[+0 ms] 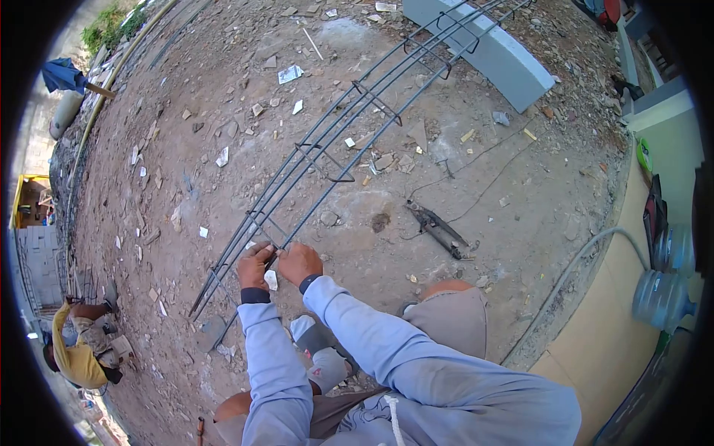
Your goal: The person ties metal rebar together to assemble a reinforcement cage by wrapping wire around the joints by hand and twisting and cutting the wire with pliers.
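Observation:
A long rebar cage [327, 156] of steel bars and square stirrups slants across the ground, its near end close to my knees. My left hand [256, 265] and my right hand [300, 264] meet at a stirrup near that end. The fingers of both are closed in a pinch against the bar. Whatever thin thing they grip there is too small to make out. Right of the hands, a dark metal tool with long arms [439, 229] lies on the dirt, with thin wire [487, 195] trailing beside it.
Under the cage's far end rests a grey beam [513, 78]. Stones and white tile shards [290, 74] litter the dirt. A hose [554, 286] runs along the tiled ledge [587, 320] at right, near large water bottles [660, 297]. Another person in a yellow top [78, 357] sits at far left.

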`<state>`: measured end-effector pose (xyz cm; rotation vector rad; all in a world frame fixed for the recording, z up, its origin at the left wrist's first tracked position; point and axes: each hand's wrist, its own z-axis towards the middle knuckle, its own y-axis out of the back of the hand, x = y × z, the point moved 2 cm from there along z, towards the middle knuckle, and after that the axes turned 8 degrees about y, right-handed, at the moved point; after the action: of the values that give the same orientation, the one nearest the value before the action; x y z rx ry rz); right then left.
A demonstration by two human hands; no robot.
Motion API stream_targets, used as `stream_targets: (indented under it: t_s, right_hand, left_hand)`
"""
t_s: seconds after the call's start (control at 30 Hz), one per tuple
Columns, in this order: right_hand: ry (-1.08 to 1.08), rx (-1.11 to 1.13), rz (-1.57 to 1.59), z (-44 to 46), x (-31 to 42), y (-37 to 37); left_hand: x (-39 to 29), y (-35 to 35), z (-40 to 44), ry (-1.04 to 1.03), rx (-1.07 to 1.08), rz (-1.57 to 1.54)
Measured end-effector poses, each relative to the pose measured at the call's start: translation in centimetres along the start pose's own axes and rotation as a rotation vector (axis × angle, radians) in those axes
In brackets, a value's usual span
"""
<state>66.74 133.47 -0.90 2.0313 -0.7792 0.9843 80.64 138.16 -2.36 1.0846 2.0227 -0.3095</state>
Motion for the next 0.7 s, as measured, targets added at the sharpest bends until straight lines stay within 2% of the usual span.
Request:
stream_targets:
  t_s: [0.13,0.2,0.43,0.6,0.7]
  right_hand:
    - [0.016,-0.043,-0.003,0.8,-1.5,-1.8]
    - [0.020,-0.067,-0.006,1.3,-2.1,-2.5]
    - [0.168,-0.122,-0.029,0.6,-1.4,-2.8]
    - [0.225,-0.061,-0.136,0.6,-1.0,-1.6]
    - [0.041,0.132,-0.137,1.0,-1.3,-0.7]
  left_hand:
    - [1.2,0.0,-0.6,-0.093,0.055,0.007]
    - [1.6,-0.5,-1.5,-0.138,-0.016,0.113]
    - [2.0,-0.8,-2.2,-0.485,-0.065,0.351]
    - [3.8,-0.3,-1.0,-0.436,-0.052,0.313]
    - [4.8,-0.5,-1.2,-0.393,-0.001,0.307]
